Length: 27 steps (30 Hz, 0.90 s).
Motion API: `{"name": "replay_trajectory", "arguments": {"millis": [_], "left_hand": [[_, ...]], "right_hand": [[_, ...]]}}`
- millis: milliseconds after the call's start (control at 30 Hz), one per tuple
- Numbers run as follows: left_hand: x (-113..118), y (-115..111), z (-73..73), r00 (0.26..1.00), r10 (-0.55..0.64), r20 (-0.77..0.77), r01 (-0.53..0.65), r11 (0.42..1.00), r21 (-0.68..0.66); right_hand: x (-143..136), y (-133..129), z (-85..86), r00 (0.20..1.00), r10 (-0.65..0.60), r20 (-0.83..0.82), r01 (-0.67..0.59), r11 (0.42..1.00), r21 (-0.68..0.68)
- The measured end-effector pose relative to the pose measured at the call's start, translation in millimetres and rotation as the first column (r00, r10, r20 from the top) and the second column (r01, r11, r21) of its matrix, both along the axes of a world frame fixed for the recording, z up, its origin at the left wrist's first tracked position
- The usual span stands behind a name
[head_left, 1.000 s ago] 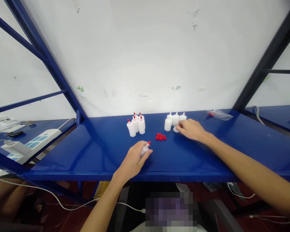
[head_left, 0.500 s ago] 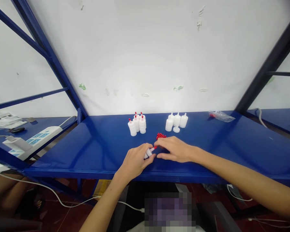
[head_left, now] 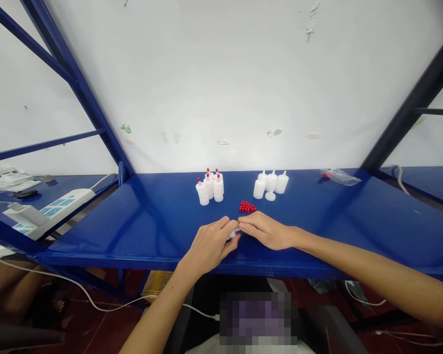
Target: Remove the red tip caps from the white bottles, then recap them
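My left hand [head_left: 214, 242] is closed round a white plastic squeeze bottle [head_left: 233, 234], of which only a small part shows between thumb and fingers. At the bottle's nozzle end, my right hand [head_left: 268, 231] pinches with thumb and fingertips, which hide the red cap there. Just beyond the hands lies a small heap of red caps [head_left: 247, 207]. A cluster of white bottles with red tips [head_left: 208, 187] stands behind and to the left. Farther right is a group of white bottles with bare nozzles [head_left: 270, 182], one of them lying with its base facing me.
A clear plastic bag [head_left: 341, 177] with something red in it lies at the back right of the blue table [head_left: 147, 216]. Blue frame posts rise on both sides before a white wall. A power strip [head_left: 64, 204] sits at the left, and another person's legs show lower left.
My right fingers have closed over the nozzle end, covering the red cap that showed before. The view has shifted slightly; the standing bottles stay in place.
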State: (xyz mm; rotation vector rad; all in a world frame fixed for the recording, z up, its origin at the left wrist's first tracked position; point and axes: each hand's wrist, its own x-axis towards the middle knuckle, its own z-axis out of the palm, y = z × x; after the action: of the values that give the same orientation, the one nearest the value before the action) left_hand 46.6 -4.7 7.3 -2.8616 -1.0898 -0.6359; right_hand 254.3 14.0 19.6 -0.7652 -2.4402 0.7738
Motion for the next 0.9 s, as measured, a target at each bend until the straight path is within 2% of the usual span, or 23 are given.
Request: {"name": "replay_trajectory", "arguments": {"millis": [100,200,233,267,333,400,500,600,700,900], "left_hand": [[-1,0,-1.3,0.999,0.033,0.008,-0.033,0.999,0.024],[-6,1,-1.4,0.993,0.098,0.063,-0.099,0.995,0.005],[-7,1,-1.2,0.991,0.109,0.08,-0.108,0.994,-0.017],[-8,2,-0.8,0.989,0.112,0.095,-0.108,0.993,-0.045],[-8,2,0.2,0.985,0.114,0.127,-0.101,0.99,-0.102],[-7,2,1.2,0.977,0.136,0.165,-0.112,0.982,-0.149],[-5,1,2.7,0.972,0.156,0.173,-0.123,0.975,-0.187],[-4,0,3.7,0.976,0.145,0.16,-0.114,0.975,-0.188],[-3,1,4.0,0.978,0.142,0.151,-0.113,0.976,-0.188],[-4,2,2.1,0.98,0.132,0.151,-0.1,0.974,-0.204]], "right_hand": [[3,2,-0.6,0.999,-0.003,-0.039,-0.001,0.995,-0.095],[23,9,0.5,0.984,-0.127,-0.128,0.103,0.978,-0.182],[32,12,2.1,0.971,-0.193,-0.14,0.168,0.97,-0.173],[42,16,4.3,0.961,-0.251,-0.12,0.239,0.965,-0.105],[58,22,9.4,0.947,-0.319,0.032,0.315,0.945,0.091],[66,28,12.4,0.907,-0.361,0.216,0.311,0.921,0.233],[66,32,9.3,0.829,-0.387,0.404,0.265,0.908,0.324],[59,35,1.0,0.784,-0.411,0.465,0.255,0.896,0.363],[55,37,-4.1,0.763,-0.452,0.462,0.305,0.882,0.359],[58,40,0.4,0.791,-0.451,0.413,0.381,0.892,0.243]]}}
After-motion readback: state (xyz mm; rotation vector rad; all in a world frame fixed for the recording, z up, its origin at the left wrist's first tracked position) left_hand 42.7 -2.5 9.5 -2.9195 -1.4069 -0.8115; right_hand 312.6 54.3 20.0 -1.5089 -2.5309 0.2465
